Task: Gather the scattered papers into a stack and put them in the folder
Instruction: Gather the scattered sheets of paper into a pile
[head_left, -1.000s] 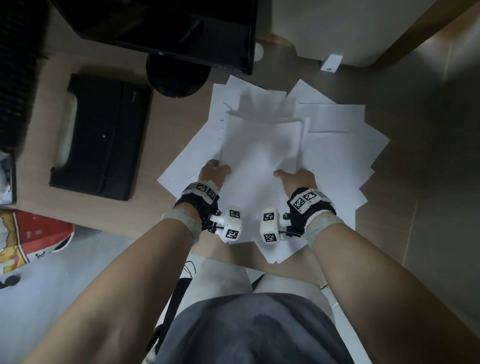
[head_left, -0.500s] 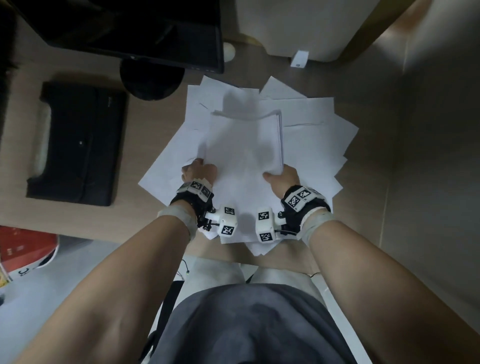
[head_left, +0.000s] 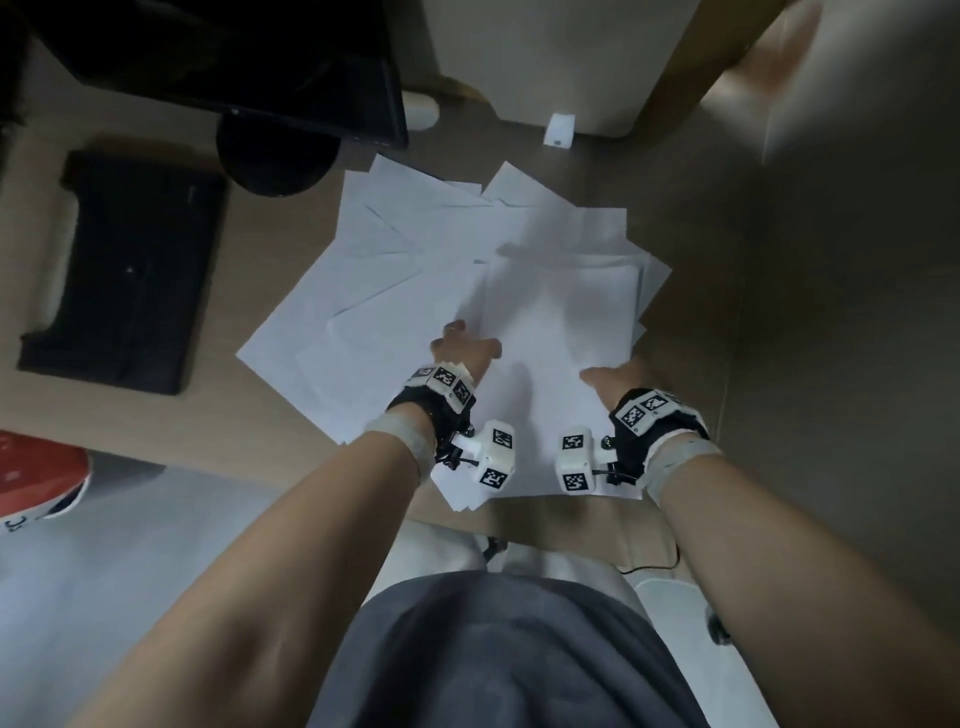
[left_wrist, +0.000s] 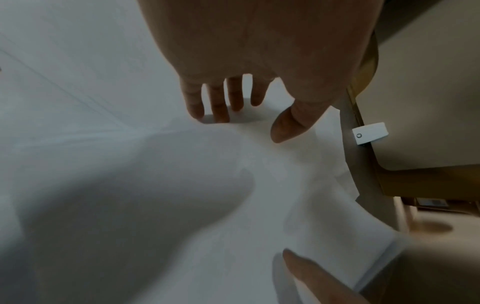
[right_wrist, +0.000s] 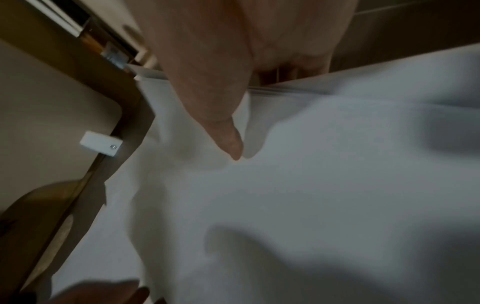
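White papers (head_left: 374, 270) lie fanned over the wooden desk (head_left: 753, 312). A squared stack of papers (head_left: 561, 322) rests on them at the right side, between my hands. My right hand (head_left: 615, 376) grips the stack's right edge; in the right wrist view its thumb (right_wrist: 215, 102) lies on top and the fingers go under the stack's edge (right_wrist: 298, 88). My left hand (head_left: 465, 345) is at the stack's left edge, its straight fingertips (left_wrist: 207, 115) touching paper and the thumb free above it. The black folder (head_left: 124, 270) lies closed at the left of the desk.
A dark monitor (head_left: 234, 62) on a round stand (head_left: 275, 150) is behind the papers at the left. A pale cabinet (head_left: 535, 57) with a small white tag (head_left: 560, 130) stands at the back. A red object (head_left: 36, 478) sits below the desk's near edge.
The stack, held raised between both hands over the middle of the pile, has moved right and come down onto the sheets. My left hand's fingers have straightened.
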